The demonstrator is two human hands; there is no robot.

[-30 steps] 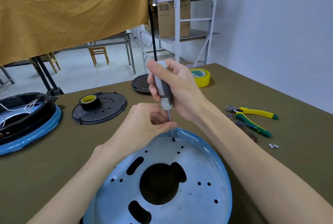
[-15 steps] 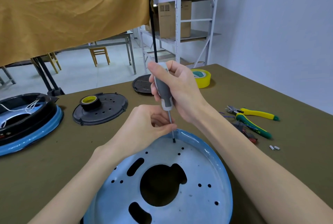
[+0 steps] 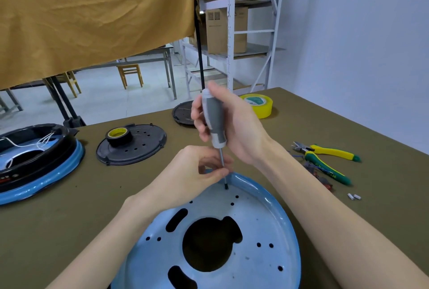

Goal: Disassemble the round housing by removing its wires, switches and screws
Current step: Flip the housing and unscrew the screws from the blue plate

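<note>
Housing (image 3: 246, 240), a round blue metal pan, lies upside down on the table (image 3: 69, 230) at the near edge; it looks stiff, glossy and likely slippery, best steadied by its rim. The right hand (image 3: 234, 130) wraps its fingers round the grey screwdriver (image 3: 214, 123), held upright with its tip in a hole near the far rim. The left hand (image 3: 197, 172) pinches the shaft just above the pan. Whether a screw sits under the tip cannot be told.

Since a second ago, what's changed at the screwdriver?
The right hand has shifted its fingers on the screwdriver handle, apparently re-gripping to turn; the handle now shows more. Unchanged: the left hand pinches the shaft, the tip sits at the same hole near the far rim of the housing, pliers lie untouched.
</note>
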